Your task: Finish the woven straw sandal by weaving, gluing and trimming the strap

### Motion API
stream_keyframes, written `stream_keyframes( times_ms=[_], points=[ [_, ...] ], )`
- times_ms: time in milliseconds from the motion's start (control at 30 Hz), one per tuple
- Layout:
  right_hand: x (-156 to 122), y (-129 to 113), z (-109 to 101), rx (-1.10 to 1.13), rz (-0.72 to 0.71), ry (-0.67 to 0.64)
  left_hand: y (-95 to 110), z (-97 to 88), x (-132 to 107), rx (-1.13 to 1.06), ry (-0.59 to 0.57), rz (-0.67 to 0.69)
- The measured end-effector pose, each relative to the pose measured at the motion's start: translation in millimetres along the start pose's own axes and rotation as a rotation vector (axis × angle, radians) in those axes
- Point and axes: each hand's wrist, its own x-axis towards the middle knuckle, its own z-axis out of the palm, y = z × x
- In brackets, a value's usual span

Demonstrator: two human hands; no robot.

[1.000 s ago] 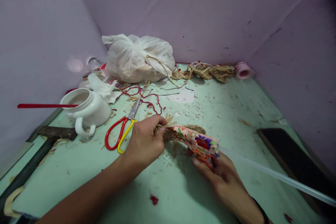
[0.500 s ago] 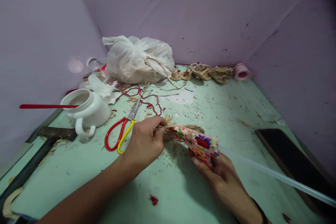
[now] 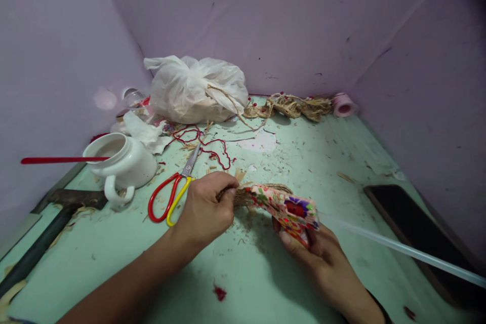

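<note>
The green table [image 3: 304,162] spread wide under me, littered with straw scraps, with a white plastic bag [image 3: 193,88] slumped at the back wall, a dark slab [image 3: 410,228] lying flat to my right, and a hammer [image 3: 56,212] at the far left edge. Nearer in stood a white jug [image 3: 125,162] and, just beside my left wrist, the red-and-yellow scissors [image 3: 188,169]. My left hand [image 3: 205,210] was closed in a tight pinch on the jute bundle [image 3: 245,197], which sat low over the middle of the table. My right hand [image 3: 322,258] was wrapped from below around what I took to be a glue gun [image 3: 292,210], its front end touching the bundle. The risk, as I judged it, lay in how near my left fingertips were to that front end: a small slip of either hand could bring skin against a hot tip or fresh glue. The long clear glue stick [image 3: 398,249] jutting out behind the gun could also catch on the slab and jerk my aim. The gun was covered in a cream floral print with red and purple blooms. The bundle was coarse tan fibre, wound into a coil, with short frayed ends poking up above my thumb.
</note>
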Motion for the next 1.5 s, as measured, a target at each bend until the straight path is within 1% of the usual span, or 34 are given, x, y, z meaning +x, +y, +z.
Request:
stream_keyframes(
  times_ms=[100, 200, 267, 400, 500, 700, 800, 867, 967, 1133, 1233, 1500],
  points=[
    [1.6, -1.2, 1.7, 0.009, 0.019, 0.006, 0.8, -0.4, 0.7, 0.014, -0.002, 0.003],
    [1.5, -1.6, 2.5, 0.034, 0.040, -0.002, 2.9, -1.8, 1.0, 0.072, -0.021, -0.021],
    [1.1, -1.4, 3.0, 0.047, 0.040, -0.004, 4.3, -2.6, 1.1, 0.093, -0.034, -0.062],
    [0.6, 0.2, 4.1, 0.046, 0.048, -0.015, 5.0, -3.0, 0.6, 0.025, -0.046, -0.170],
    [0.3, 1.6, 4.2, 0.052, 0.063, -0.039, 4.2, -2.9, -0.4, 0.004, -0.064, -0.202],
    [-1.5, 4.2, 2.3, 0.054, 0.076, -0.034, 3.1, -2.2, -0.3, 0.016, -0.053, -0.184],
    [-1.3, 3.1, 1.6, 0.079, 0.055, -0.035, 3.8, -1.7, 0.1, 0.010, -0.048, -0.177],
    [-0.5, 0.8, 1.0, 0.082, 0.039, -0.013, 4.5, -2.0, 0.2, 0.008, -0.049, -0.180],
    [1.0, -3.4, -0.7, 0.062, 0.007, 0.021, 5.1, -2.8, 0.0, 0.015, -0.050, -0.176],
    [2.8, -5.8, -3.0, 0.033, -0.016, 0.031, 4.5, -3.1, -0.7, 0.009, -0.048, -0.179],
    [2.9, -4.4, -2.1, 0.028, 0.009, 0.045, 4.1, -2.6, -1.2, 0.015, -0.046, -0.172],
    [0.5, 0.3, -0.6, 0.093, 0.051, 0.000, 4.2, -2.1, -0.7, 0.018, -0.062, -0.190]
  ],
)
